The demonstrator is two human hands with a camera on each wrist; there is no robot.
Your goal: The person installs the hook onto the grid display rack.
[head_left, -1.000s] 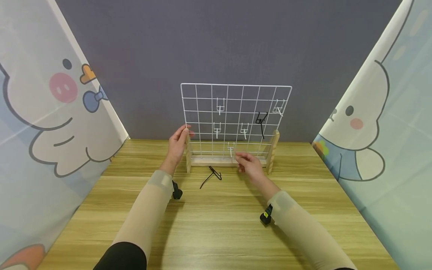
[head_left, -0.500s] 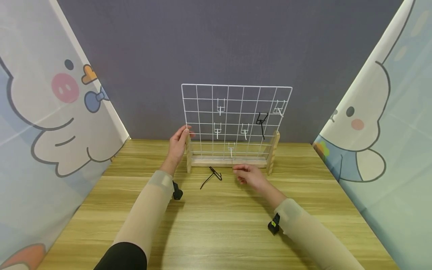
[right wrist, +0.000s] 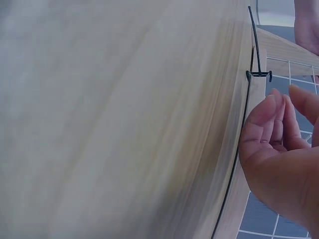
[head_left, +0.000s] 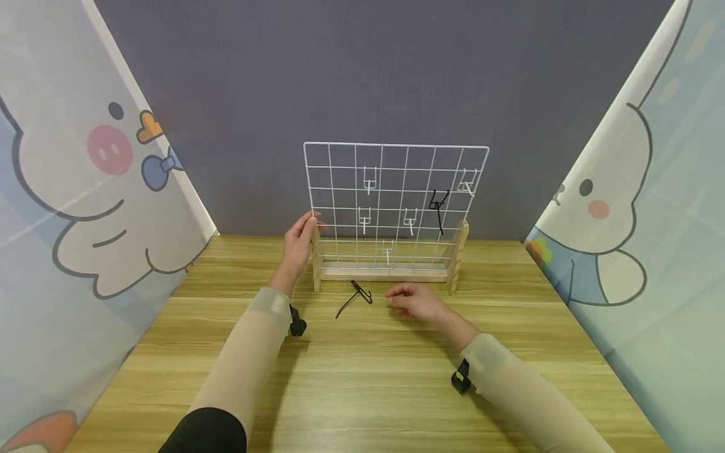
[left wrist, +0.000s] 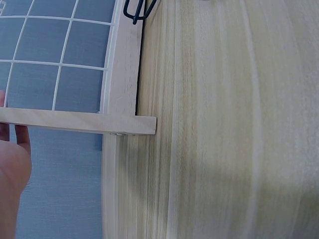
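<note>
My left hand (head_left: pixel 296 244) holds the left wooden upright (head_left: pixel 316 264) of a display rack, its fingers reaching behind the white wire grid (head_left: pixel 396 145). In the left wrist view part of that hand (left wrist: pixel 11 164) shows at the upright. Just above the table in front of the rack, my right hand (head_left: pixel 420 304) has loosely bent fingers with nothing between them. A black wire hook (head_left: pixel 360 290) lies on the table to its left, apart from the fingertips. The right wrist view shows the same hook (right wrist: pixel 258 74) beyond the fingers.
Several white hooks (head_left: pixel 370 184) hang on the grid, along with one black hook (head_left: pixel 437 204) at the right. The rack's wooden base (head_left: pixel 385 275) stands on the wood-grain table (head_left: pixel 362 390). A grey wall (head_left: pixel 396 69) rises behind, with cartoon-printed sheets on both sides.
My right hand has moved down from the lowest white hook and slightly left, toward the black hook on the table. My left hand stays on the upright.
</note>
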